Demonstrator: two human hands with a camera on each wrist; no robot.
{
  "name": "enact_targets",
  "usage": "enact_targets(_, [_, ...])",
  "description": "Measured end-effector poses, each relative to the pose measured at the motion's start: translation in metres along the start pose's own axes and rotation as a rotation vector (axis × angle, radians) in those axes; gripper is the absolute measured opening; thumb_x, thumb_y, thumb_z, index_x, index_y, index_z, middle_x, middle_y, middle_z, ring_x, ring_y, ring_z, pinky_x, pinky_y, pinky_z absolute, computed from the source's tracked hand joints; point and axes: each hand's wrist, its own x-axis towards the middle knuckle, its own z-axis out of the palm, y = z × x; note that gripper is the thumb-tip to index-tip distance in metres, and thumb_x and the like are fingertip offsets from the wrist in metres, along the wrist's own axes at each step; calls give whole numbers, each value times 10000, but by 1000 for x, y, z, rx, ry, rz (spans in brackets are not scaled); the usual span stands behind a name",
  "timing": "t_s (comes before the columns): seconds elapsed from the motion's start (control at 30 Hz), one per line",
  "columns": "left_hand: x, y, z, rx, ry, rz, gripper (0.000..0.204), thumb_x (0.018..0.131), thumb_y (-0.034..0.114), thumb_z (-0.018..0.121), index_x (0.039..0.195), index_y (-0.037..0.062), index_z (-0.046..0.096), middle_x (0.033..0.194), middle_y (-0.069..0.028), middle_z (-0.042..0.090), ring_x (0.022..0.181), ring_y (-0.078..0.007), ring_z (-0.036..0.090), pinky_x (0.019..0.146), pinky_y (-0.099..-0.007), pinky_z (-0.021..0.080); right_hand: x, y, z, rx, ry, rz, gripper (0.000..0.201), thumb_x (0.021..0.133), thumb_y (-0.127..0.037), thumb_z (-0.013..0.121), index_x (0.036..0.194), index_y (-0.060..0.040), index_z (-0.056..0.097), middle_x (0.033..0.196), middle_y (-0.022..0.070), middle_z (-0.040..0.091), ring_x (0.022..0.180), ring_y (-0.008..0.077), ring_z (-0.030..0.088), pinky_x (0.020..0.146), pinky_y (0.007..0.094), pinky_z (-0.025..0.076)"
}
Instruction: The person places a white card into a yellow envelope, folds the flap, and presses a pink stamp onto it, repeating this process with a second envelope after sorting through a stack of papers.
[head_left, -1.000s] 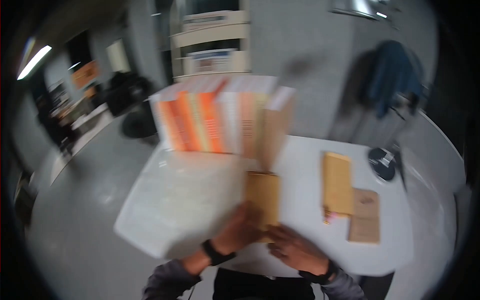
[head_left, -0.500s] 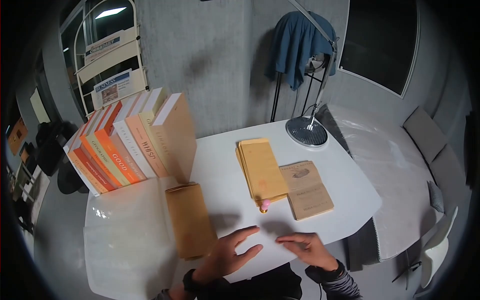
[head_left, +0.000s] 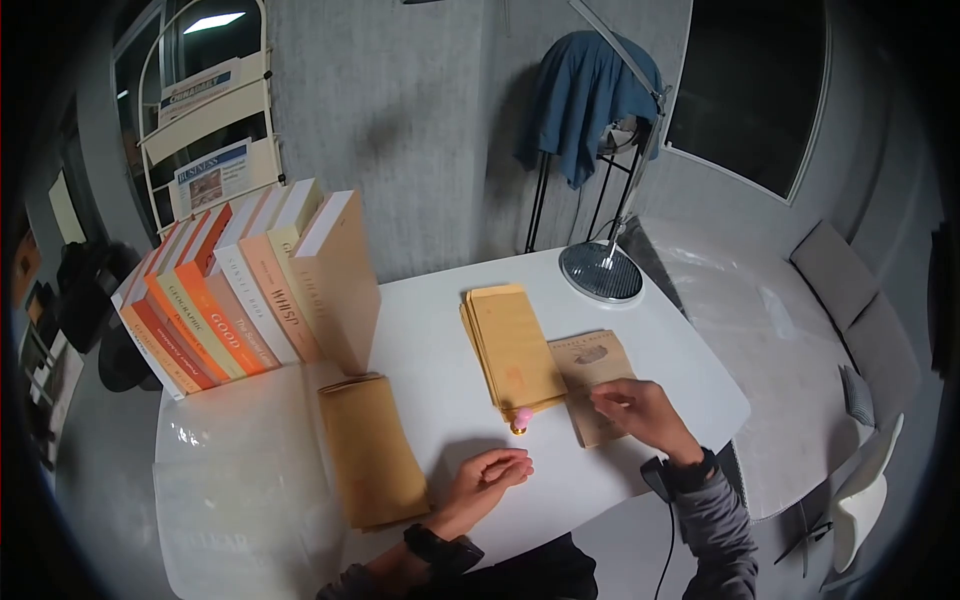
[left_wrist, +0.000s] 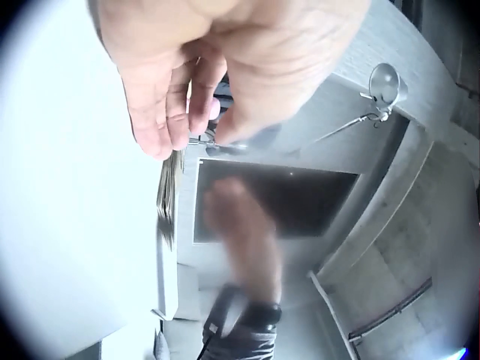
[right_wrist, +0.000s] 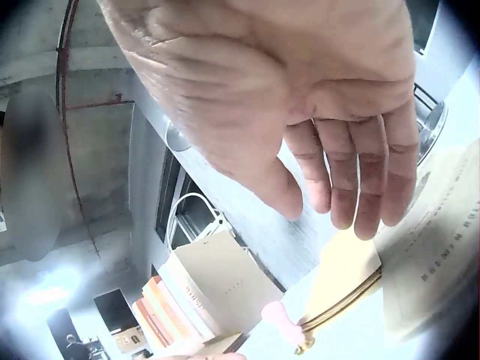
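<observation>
My left hand (head_left: 487, 490) rests low over the table's front, fingers loosely bent, between a stack of brown envelopes (head_left: 372, 450) and a pink-handled stamp (head_left: 521, 421). In the left wrist view no object shows in the left hand (left_wrist: 217, 67). My right hand (head_left: 648, 415) hovers over the brown printed booklet (head_left: 600, 362) and covers its lower right part. The right wrist view shows the right hand (right_wrist: 292, 112) with relaxed fingers and nothing in them. The stamp stands at the lower end of a second stack of yellow envelopes (head_left: 515, 345), which touches the booklet.
A row of upright books (head_left: 250, 290) stands at the table's back left, behind a clear plastic sheet (head_left: 240, 470). The lamp base (head_left: 602, 272) is at the back right. A blue cloth (head_left: 590, 100) hangs behind, with a sofa (head_left: 760, 350) to the right.
Since half a second ago, my right hand has moved up and right over the booklet. The left hand's fingers have drawn closer together. Earlier, both hands were at the brown envelope stack; they have left it.
</observation>
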Motion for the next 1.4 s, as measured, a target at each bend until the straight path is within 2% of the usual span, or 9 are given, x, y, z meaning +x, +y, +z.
enact_targets(0.17, [4,-5,-10,-68,22,22,253,980,96,612,1186,-51,605,1054,-118,681,974,-186,679,907,-317,568,40,-6,24,-177,-146,-106,351,828,-71,733,1141,64,652,1032,129,704,916,187,696,830,296,540])
enact_targets(0.3, [2,-11,-11,-71,18,81,222,987,82,594,1175,-34,611,1046,-114,674,972,-179,676,903,-321,570,40,-18,48,-125,-237,-135,460,790,-67,769,1221,7,627,1092,149,681,873,197,695,752,308,552])
enact_targets(0.5, [0,-13,-9,-34,20,82,206,991,68,578,1164,-38,610,1032,-112,671,951,-180,676,887,-323,575,42,-27,78,-170,-258,-210,267,782,-74,763,1032,-11,694,848,125,689,752,218,687,695,328,543])
enact_targets(0.6, [1,-13,-12,-33,33,89,198,990,64,577,1155,-39,614,1024,-107,673,939,-175,677,875,-319,581,47,-28,87,-275,-229,-270,191,813,-88,768,973,-4,706,783,90,690,682,180,676,637,305,538])
enact_targets(0.97, [5,-26,-16,-42,52,139,188,992,66,578,1136,-44,626,1006,-99,673,905,-154,682,839,-294,582,103,-47,147,-271,-134,-460,168,803,-66,746,940,15,694,801,134,682,697,228,677,654,331,528])
enact_targets(1.07, [5,-27,-16,-47,50,150,184,989,68,583,1130,-40,634,997,-96,677,899,-147,680,835,-281,575,127,-51,160,-241,-123,-457,139,798,-100,697,902,-10,680,805,196,666,741,366,648,691,419,507])
enact_targets(1.2, [3,-23,-15,7,64,166,181,992,73,582,1128,-29,644,987,-80,683,895,-126,674,814,-250,556,157,-52,176,-318,-109,-449,128,818,-115,673,898,-16,683,833,195,684,749,360,659,715,429,513])
enact_targets(1.3, [3,-23,-15,30,70,173,179,993,72,577,1126,-26,646,977,-73,685,894,-124,673,815,-248,547,172,-48,185,-407,-49,-463,164,805,-153,717,900,-19,701,819,146,699,708,291,676,670,377,527])
enact_targets(1.4, [2,-20,-13,41,73,164,177,993,69,576,1121,-34,641,969,-77,685,900,-139,675,837,-269,551,175,-49,187,-379,-99,-392,164,839,-145,651,916,0,661,818,195,686,755,375,659,742,433,519])
